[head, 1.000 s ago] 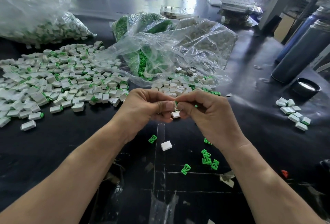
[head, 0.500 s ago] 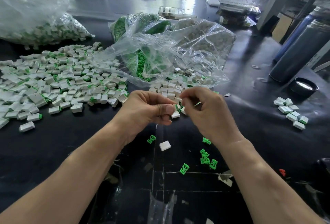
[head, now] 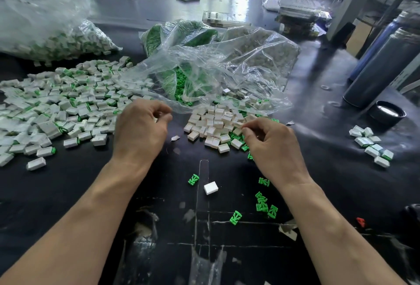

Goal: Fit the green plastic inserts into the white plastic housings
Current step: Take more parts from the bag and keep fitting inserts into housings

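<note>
Hands split apart since joined pinch. Left hand (head: pixel 141 128) curled over finished pile (head: pixel 56 107), contents unclear; right hand (head: pixel 268 141) pinching at white housings (head: pixel 216 123). Guess next cycle starting.

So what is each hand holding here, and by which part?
Left hand: fingers curled, contents hidden. Right hand fingertips touch a white housing at the pile's edge; a pinch cannot be confirmed.
</note>
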Demonstrator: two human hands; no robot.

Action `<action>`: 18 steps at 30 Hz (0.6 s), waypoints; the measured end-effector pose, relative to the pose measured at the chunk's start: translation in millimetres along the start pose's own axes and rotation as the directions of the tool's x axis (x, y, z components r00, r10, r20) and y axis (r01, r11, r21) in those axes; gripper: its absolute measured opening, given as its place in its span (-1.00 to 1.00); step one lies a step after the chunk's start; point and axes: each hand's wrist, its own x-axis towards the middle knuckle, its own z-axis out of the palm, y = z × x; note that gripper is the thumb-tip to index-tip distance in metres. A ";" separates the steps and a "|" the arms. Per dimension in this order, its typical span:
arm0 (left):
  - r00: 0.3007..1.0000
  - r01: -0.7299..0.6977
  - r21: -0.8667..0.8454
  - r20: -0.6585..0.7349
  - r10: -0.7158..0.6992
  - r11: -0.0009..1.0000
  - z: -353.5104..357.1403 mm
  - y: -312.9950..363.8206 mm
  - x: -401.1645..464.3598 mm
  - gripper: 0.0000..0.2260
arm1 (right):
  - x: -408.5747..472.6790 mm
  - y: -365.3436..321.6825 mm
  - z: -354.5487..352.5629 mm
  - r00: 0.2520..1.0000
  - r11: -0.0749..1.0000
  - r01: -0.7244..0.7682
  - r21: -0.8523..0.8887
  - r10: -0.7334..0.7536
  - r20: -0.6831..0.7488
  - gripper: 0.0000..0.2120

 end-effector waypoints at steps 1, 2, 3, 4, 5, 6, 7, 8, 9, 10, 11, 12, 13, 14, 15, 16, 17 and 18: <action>0.999 -0.012 0.060 -0.037 0.015 0.998 -3.0 -3.0 3.2 -0.90 | 0.3 0.4 -0.6 1.000 1.000 -0.014 -0.008 0.014 0.002 -0.91; 0.997 -0.019 0.109 -0.073 0.027 0.994 -5.6 -5.8 5.8 -0.88 | 0.5 0.8 -1.0 1.000 1.000 -0.024 -0.016 0.024 0.005 -0.91; 0.994 -0.019 0.149 -0.106 0.035 0.989 -8.1 -7.7 7.8 -0.87 | 0.3 0.9 -1.1 0.999 0.999 -0.031 -0.022 0.032 0.006 -0.91; 0.991 -0.011 0.186 -0.131 0.035 0.983 -10.0 -9.5 9.8 -0.86 | 0.1 0.8 -1.1 0.999 0.999 -0.037 -0.027 0.037 0.004 -0.91; 0.989 0.004 0.221 -0.146 0.029 0.975 -11.6 -11.1 11.2 -0.84 | 0.2 0.8 -1.1 0.999 0.999 -0.042 -0.030 0.042 0.002 -0.91; 0.987 0.019 0.253 -0.157 0.022 0.967 -12.9 -12.2 12.2 -0.81 | 0.3 0.8 -1.1 0.999 0.998 -0.048 -0.034 0.048 -0.002 -0.90; 0.986 0.033 0.278 -0.166 0.014 0.960 -13.4 -12.7 12.6 -0.78 | 0.4 0.8 -1.1 0.998 0.998 -0.056 -0.039 0.056 -0.005 -0.90; 0.985 0.042 0.289 -0.173 0.009 0.956 -13.8 -12.5 12.5 -0.76 | 0.6 0.8 -1.1 0.998 0.997 -0.064 -0.045 0.064 -0.007 -0.90; 0.984 0.042 0.288 -0.178 0.011 0.957 -13.5 -11.3 11.7 -0.75 | 0.8 1.1 -1.2 0.997 0.996 -0.073 -0.051 0.073 -0.008 -0.90; 0.984 0.028 0.281 -0.177 0.023 0.959 -12.8 -10.2 11.1 -0.76 | 1.2 1.5 -1.3 0.997 0.995 -0.083 -0.059 0.083 -0.009 -0.90; 0.985 0.002 0.266 -0.165 0.044 0.964 -11.3 -8.7 9.9 -0.79 | 1.5 2.0 -1.5 0.996 0.993 -0.094 -0.068 0.094 -0.010 -0.90; 0.988 -0.033 0.237 -0.141 0.068 0.971 -9.4 -6.5 8.2 -0.82 | 1.9 2.5 -1.9 0.995 0.991 -0.104 -0.080 0.104 -0.011 -0.90; 0.991 -0.068 0.189 -0.105 0.089 0.980 -6.5 -3.9 6.1 -0.86 | 2.3 3.2 -2.4 0.993 0.989 -0.114 -0.096 0.113 -0.011 -0.90; 0.993 -0.093 0.125 -0.059 0.101 0.988 -3.4 -0.6 3.3 -0.89 | 2.7 4.1 -3.0 0.992 0.985 -0.125 -0.117 0.124 -0.011 -0.90; 0.995 -0.103 0.062 -0.005 0.103 0.993 -0.3 3.9 0.2 -0.91 | 3.4 4.9 -3.8 0.991 0.981 -0.136 -0.137 0.135 -0.011 -0.90; 0.993 -0.104 0.014 0.053 0.103 0.995 2.7 8.3 -3.6 -0.92 | 4.0 5.8 -4.5 0.989 0.977 -0.146 -0.155 0.146 -0.010 -0.91; 0.988 -0.104 -0.017 0.110 0.106 0.994 6.5 12.0 -7.5 -0.92 | 4.6 6.4 -5.2 0.988 0.973 -0.155 -0.169 0.156 -0.008 -0.92; 0.979 -0.114 -0.035 0.163 0.119 0.993 10.2 14.9 -11.3 -0.92 | 5.2 6.8 -5.8 0.986 0.970 -0.164 -0.182 0.166 -0.004 -0.92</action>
